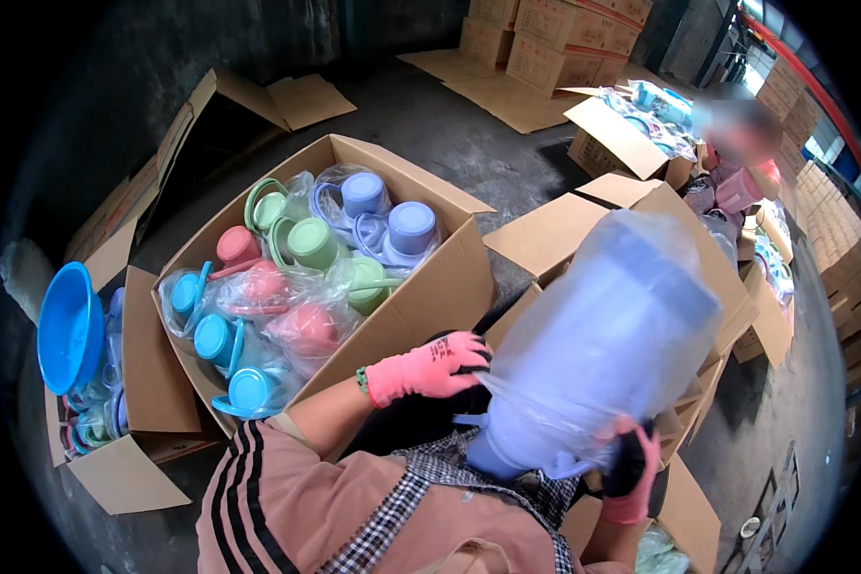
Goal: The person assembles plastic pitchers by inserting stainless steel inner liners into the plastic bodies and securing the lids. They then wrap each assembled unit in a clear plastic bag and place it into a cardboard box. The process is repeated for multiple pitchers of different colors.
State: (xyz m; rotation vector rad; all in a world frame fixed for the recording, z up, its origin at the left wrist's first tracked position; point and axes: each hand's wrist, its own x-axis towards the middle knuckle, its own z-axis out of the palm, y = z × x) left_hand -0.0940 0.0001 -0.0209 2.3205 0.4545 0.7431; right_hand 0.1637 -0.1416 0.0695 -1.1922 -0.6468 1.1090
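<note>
In front of me a large clear plastic bag (545, 354) covers a long lavender bundle of what look like nested plastic jugs (593, 335). It leans up to the right, its lower end against my checked apron. My left hand (435, 368), in a pink glove with dark fingertips, is closed on the bag's edge at the left. My right hand (633, 469), gloved alike, grips the bag low on the right side; motion blurs its fingers. Left of the bundle, an open carton (469, 277) holds bagged jugs in lavender, green (313, 242), pink (237, 246) and blue (252, 388).
An open carton (545, 230) stands behind the bundle. At far left, a blue basin (70, 328) rests on another filled carton (158, 354). Stacked boxes (569, 48) stand at the back. A person (737, 134) with a pink container is at upper right beside filled cartons.
</note>
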